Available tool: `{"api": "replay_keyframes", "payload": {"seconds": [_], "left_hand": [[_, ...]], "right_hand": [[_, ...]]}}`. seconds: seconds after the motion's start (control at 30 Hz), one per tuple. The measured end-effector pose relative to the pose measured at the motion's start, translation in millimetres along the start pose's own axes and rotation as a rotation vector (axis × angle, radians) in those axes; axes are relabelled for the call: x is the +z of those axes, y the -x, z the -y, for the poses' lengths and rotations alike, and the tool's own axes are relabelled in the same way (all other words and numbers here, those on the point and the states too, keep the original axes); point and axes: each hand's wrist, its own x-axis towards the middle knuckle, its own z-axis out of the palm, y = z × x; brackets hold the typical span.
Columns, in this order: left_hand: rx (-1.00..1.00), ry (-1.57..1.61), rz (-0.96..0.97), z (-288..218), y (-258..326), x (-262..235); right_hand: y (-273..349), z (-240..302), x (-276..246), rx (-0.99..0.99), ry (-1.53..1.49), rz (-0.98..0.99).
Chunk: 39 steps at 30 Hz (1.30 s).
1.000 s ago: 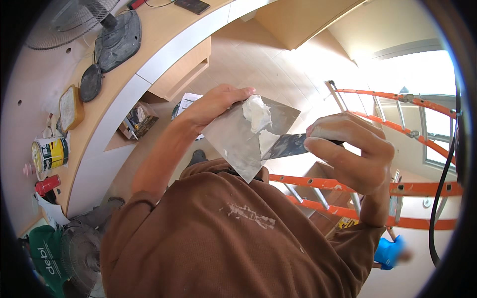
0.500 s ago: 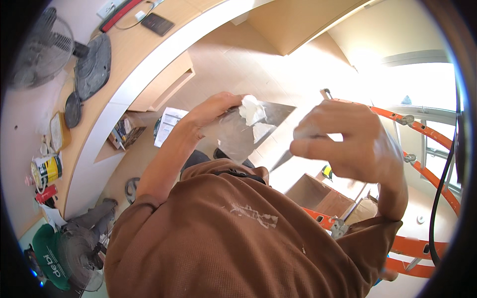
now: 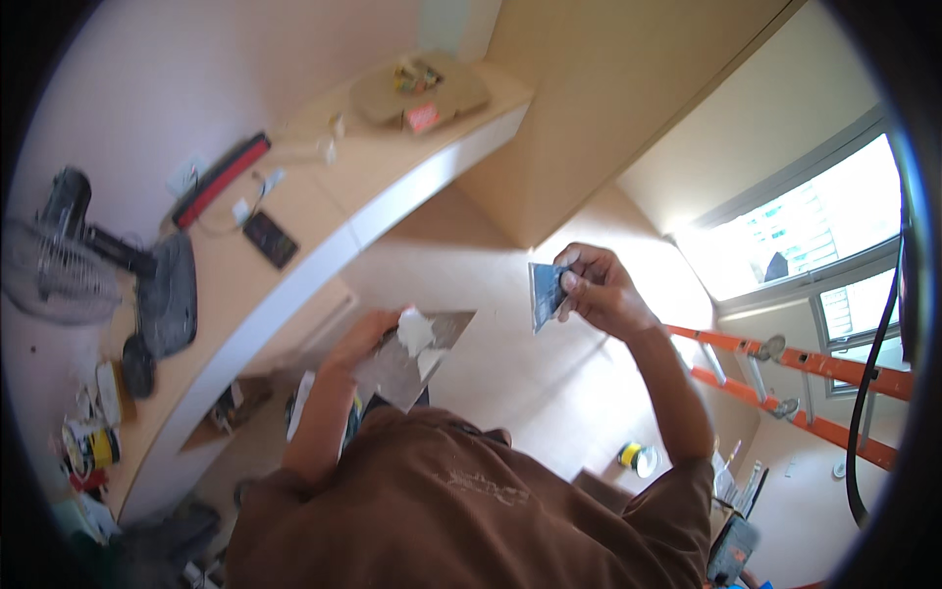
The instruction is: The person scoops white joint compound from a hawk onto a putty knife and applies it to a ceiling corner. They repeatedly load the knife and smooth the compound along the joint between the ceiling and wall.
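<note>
My left hand (image 3: pixel 367 338) is closed on the edge of a flat metal plate (image 3: pixel 402 378), which I hold out in front of my chest. White putty (image 3: pixel 416 334) lies in a lump on the plate, with a second smear (image 3: pixel 431 361) lower down. To the right and farther out, my right hand (image 3: pixel 601 290) pinches a small putty knife (image 3: pixel 546 293) between thumb and fingers. Its broad dark blade points left, with a pale streak along the edge. The knife and the plate are apart. My left fingers are partly hidden behind the plate.
A curved wooden counter (image 3: pixel 312 196) runs along the left, bearing a phone (image 3: pixel 270 240), a fan (image 3: pixel 59 265) and a cardboard piece (image 3: pixel 432 98). A tall wooden panel (image 3: pixel 569 128) stands ahead. An orange ladder (image 3: pixel 834 365) is at the right; a tub (image 3: pixel 638 458) sits on the floor.
My right hand has moved away from the plate, outward and ahead, bringing the knife blade into clear view. My head has tilted up, showing more counter and window.
</note>
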Motion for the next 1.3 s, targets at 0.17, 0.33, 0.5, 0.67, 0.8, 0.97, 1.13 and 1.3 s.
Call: {"api": "replay_keyframes", "payload": {"seconds": [0.17,0.33,0.5,0.67,0.8,0.97,1.13,1.3], "left_hand": [[0.031,0.204,0.018,-57.6,-91.5,-17.1],[0.096,0.372,0.116,-140.2,-189.3,-0.5],[0.034,0.213,0.136,-185.1,-278.0,9.3],[0.167,0.342,0.108,-231.2,-338.8,30.5],[0.151,0.412,0.075,-238.7,-377.2,29.7],[0.13,0.427,0.07,-270.6,-417.6,9.1],[0.094,0.513,0.101,-312.6,-470.9,-16.1],[0.061,0.419,0.13,-364.2,-499.6,-30.7]], "right_hand": [[-99.7,46.5,-56.4,-0.218,-0.187,-0.036],[-171.4,164.8,-104.4,-0.713,0.236,-0.291],[-231.3,285.5,-140.0,-1.148,1.261,-0.55],[-310.0,390.6,-173.1,-1.561,2.076,-0.222],[-372.3,445.0,-208.1,-1.565,2.29,-0.105],[-435.4,489.1,-233.9,-1.505,2.435,-0.099],[-490.3,545.0,-258.4,-1.511,2.414,-0.217],[-520.1,602.4,-253.6,-1.437,2.511,-0.265]]}}
